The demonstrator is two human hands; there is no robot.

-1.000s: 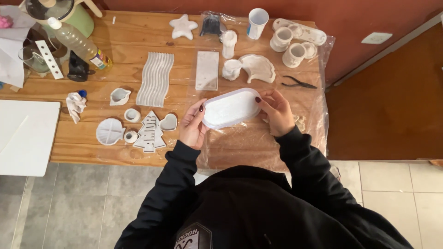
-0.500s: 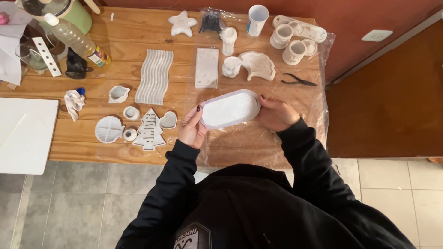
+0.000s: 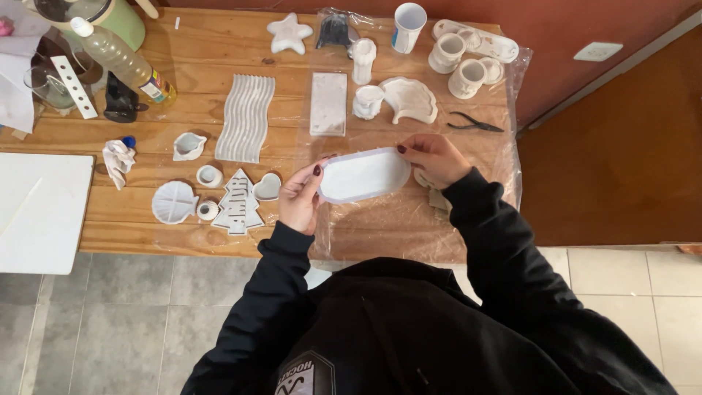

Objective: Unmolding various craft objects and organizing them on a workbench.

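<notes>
An oval white tray-shaped mould (image 3: pixel 364 175) is held just above a clear plastic sheet (image 3: pixel 409 212) on the wooden table (image 3: pixel 146 234). My left hand (image 3: pixel 300 197) grips its left end and my right hand (image 3: pixel 433 157) grips its right end. Both sleeves are black. A white tree-shaped piece (image 3: pixel 238 203) and a white heart piece (image 3: pixel 268 186) lie just left of my left hand.
White cast pieces cover the table: a wavy tray (image 3: pixel 246 117), a star (image 3: pixel 289 33), a flat rectangle (image 3: pixel 328 103), several cups (image 3: pixel 468 77). Black pliers (image 3: pixel 475 124) lie at the right. A bottle (image 3: pixel 121 60) and green container (image 3: pixel 110 18) stand far left. A white board (image 3: pixel 40 212) adjoins the table.
Both hands have kept hold of the oval mould and turned it slightly; the right hand shifted a little along its right end.
</notes>
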